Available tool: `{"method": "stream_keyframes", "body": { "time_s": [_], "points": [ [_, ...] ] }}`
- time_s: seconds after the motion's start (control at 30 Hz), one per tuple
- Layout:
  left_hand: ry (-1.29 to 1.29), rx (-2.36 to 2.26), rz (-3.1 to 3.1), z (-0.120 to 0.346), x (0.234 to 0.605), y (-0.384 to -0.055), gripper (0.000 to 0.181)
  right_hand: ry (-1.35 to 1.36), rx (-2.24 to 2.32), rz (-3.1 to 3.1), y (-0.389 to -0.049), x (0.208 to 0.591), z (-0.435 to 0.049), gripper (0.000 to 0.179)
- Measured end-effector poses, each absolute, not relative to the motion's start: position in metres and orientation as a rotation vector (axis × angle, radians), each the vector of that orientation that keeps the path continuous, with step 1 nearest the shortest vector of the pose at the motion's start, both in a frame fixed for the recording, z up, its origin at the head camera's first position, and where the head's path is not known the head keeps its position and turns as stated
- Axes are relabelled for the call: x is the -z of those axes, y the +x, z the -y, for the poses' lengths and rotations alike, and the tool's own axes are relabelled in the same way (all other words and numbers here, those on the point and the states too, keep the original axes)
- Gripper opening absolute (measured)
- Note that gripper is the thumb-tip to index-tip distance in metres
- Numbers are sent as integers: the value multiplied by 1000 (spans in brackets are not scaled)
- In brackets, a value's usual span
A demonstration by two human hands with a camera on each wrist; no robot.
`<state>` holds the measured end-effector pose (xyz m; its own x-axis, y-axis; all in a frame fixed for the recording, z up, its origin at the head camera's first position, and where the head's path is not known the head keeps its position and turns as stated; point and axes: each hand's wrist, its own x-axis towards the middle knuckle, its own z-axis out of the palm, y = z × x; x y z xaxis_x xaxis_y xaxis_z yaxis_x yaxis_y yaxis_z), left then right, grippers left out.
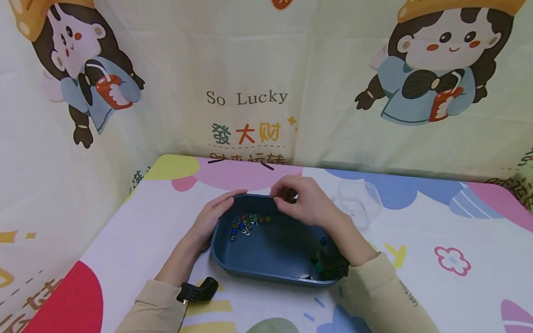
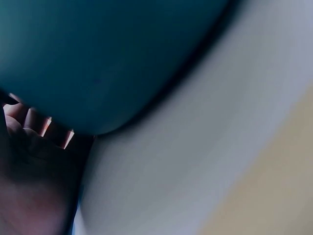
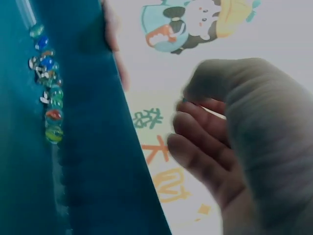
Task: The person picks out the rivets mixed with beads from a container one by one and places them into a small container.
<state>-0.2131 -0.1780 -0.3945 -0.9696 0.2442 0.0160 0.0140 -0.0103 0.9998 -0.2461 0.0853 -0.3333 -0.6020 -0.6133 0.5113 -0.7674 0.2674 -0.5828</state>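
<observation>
A dark blue tray (image 1: pixel 280 256) lies before me, with several glass marbles (image 1: pixel 241 226) and small silvery pieces (image 1: pixel 246 230) gathered in its left part. Against the tray's left end rests my left hand (image 1: pixel 210 218), its fingers extended along the outside of the far left corner. My right hand (image 1: pixel 307 200) is above the far rim, thumb and fingertips brought together. In the right wrist view, a tiny dark-blue speck shows between the thumb and index tips of the right hand (image 3: pixel 215 142); what it is cannot be made out. The left wrist view shows mostly the tray's outer wall (image 2: pixel 98 63).
Behind the right forearm stands a clear plastic container (image 1: pixel 359 200). A lone blue marble (image 1: pixel 323 241) is in the tray's right part, beside the dark wrist camera (image 1: pixel 333 266). A patterned cloth (image 1: pixel 424 238) covers the table, and a printed curtain (image 1: pixel 332 100) hangs behind.
</observation>
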Motion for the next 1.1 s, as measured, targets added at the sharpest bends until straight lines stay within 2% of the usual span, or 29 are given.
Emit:
{"method": "stream_keyframes", "body": {
  "time_s": [0.27, 1.1],
  "points": [
    [293, -2096, -2105, 178, 395, -214, 43, 1121, -1324, 2355, -243, 320, -95, 8],
    [286, -2095, -2108, 179, 395, -213, 43, 856, -1393, 2470, -242, 307, -131, 10]
  ]
}}
